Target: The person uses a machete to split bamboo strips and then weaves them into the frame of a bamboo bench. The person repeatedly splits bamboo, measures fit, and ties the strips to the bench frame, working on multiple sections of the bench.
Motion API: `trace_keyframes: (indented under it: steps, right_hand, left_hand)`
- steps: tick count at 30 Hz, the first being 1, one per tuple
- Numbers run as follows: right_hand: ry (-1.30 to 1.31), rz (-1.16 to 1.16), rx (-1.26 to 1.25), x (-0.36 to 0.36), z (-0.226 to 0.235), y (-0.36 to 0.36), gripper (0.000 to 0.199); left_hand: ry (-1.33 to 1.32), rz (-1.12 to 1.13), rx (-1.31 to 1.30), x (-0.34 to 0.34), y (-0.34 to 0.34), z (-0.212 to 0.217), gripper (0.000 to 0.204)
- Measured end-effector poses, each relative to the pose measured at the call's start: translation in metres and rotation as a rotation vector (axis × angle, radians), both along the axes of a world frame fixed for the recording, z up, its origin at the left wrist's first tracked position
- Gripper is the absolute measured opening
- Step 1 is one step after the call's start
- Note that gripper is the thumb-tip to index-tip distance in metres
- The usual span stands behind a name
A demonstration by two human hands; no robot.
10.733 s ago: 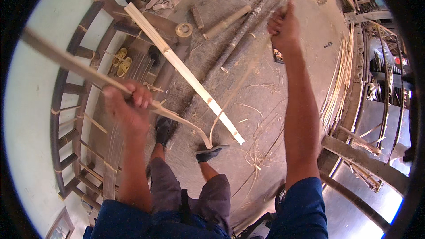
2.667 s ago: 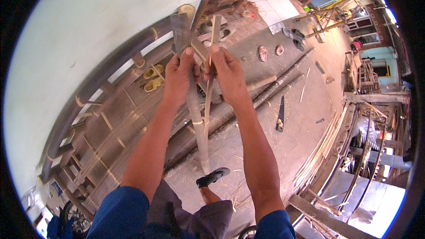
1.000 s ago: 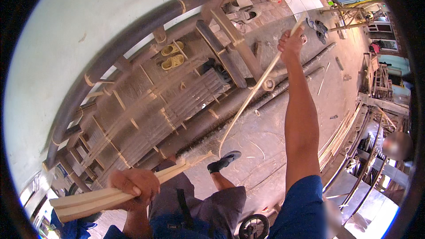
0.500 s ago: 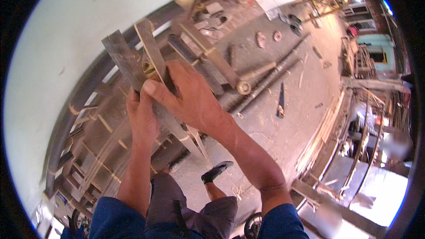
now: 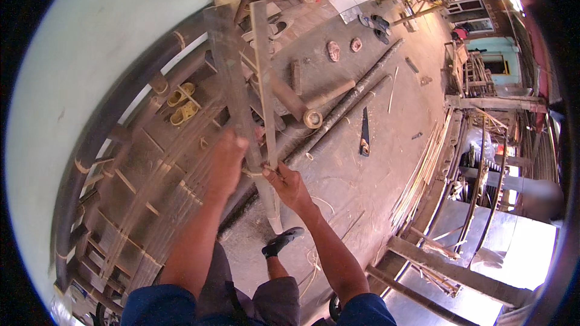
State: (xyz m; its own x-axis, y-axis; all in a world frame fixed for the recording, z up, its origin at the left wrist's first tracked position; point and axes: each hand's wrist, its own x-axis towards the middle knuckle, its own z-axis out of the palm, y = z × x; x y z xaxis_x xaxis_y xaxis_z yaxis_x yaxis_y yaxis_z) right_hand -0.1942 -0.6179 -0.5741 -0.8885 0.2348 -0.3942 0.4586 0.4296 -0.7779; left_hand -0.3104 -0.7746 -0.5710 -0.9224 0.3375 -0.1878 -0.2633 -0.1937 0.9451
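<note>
A split length of bamboo [image 5: 232,72] rises in front of me, with a narrower strip [image 5: 264,78] parted from it along the right side. The two stand apart at the top and come close near my hands. My left hand [image 5: 228,160], slightly blurred, is closed on the wider piece. Lower and to the right, my right hand [image 5: 290,188] is closed on the narrow strip, near where it meets the wider piece. The lower end tapers down above the floor, close to my shoe [image 5: 283,241].
A bamboo bench [image 5: 96,127] runs along the wall at left, with yellow sandals [image 5: 182,104] seen through it. Bamboo poles [image 5: 356,99], a handsaw [image 5: 365,136] and thin strips [image 5: 423,172] lie on the floor. A pole end [image 5: 313,119] juts out beyond my hands.
My hands have moved down and apart; they were close together higher up the bamboo. The bamboo has swung more upright, and longer parted ends now show above my hands.
</note>
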Motion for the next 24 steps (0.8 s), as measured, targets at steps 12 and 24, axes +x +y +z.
trace_keyframes:
  steps: [12, 24]
  right_hand:
    - [0.098, -0.061, -0.69, 0.016, -0.04, 0.03, 0.06]
    - [0.149, -0.411, -0.484, -0.065, -0.119, 0.117, 0.072]
  left_hand:
    - [-0.283, 0.359, 0.113, 0.026, 0.026, -0.065, 0.062]
    - [-0.001, 0.519, 0.2, 0.123, -0.003, -0.005, 0.069]
